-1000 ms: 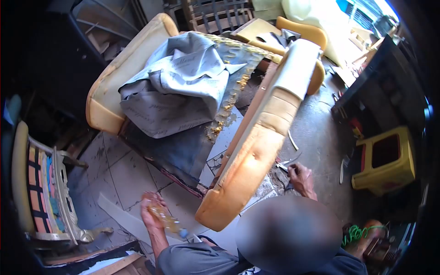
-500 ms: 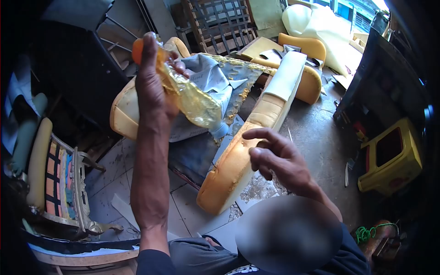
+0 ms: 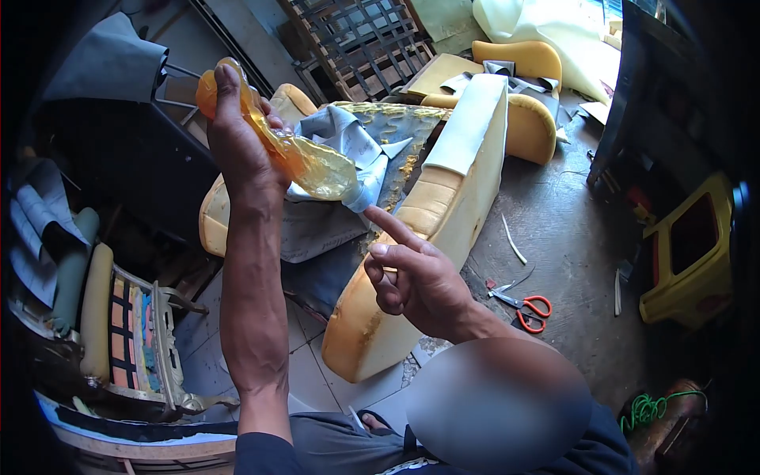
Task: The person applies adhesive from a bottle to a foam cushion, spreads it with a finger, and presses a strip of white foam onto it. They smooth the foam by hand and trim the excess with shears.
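Looks like an upholstery workshop: bare foam chair parts (image 3: pixel 431 237), strapped wooden frame (image 3: pixel 364 47), fabric offcuts (image 3: pixel 340 131), orange-handled scissors (image 3: pixel 534 310) on a grubby floor (image 3: pixel 566 253). Pretty cluttered, too.

Webbed frame (image 3: pixel 360 43) cut off above.

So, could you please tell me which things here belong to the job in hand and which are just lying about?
Likely in the job:
amber bottle, held in the left hand
padded foam piece, below the right hand

Likely just lying about:
orange-handled scissors, on the floor
yellow frame, far right
green coil, lower right
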Motion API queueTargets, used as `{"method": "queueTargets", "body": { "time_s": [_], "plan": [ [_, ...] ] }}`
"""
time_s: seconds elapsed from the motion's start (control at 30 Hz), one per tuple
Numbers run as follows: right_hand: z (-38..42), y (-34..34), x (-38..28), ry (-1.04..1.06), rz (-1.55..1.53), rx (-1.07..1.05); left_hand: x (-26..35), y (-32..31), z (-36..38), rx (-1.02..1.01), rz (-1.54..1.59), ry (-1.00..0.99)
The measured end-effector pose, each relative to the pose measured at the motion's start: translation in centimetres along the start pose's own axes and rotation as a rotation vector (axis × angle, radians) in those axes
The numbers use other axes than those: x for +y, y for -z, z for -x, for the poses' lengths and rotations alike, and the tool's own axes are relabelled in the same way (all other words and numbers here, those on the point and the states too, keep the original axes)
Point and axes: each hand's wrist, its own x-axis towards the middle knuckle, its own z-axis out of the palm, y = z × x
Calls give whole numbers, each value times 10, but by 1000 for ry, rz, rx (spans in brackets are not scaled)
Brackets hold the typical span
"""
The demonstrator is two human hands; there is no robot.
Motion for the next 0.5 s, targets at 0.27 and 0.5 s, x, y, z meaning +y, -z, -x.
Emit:
{"method": "queueTargets", "body": {
  "time_s": [0.27, 0.5],
  "plan": [
    [-1, 3, 4, 23, -106, -76, 6, -9, 5, -73, -33, -33],
    [-2, 3, 10, 28, -140, -110, 6, -4, 4, -56, 15, 8]
  ]
}}
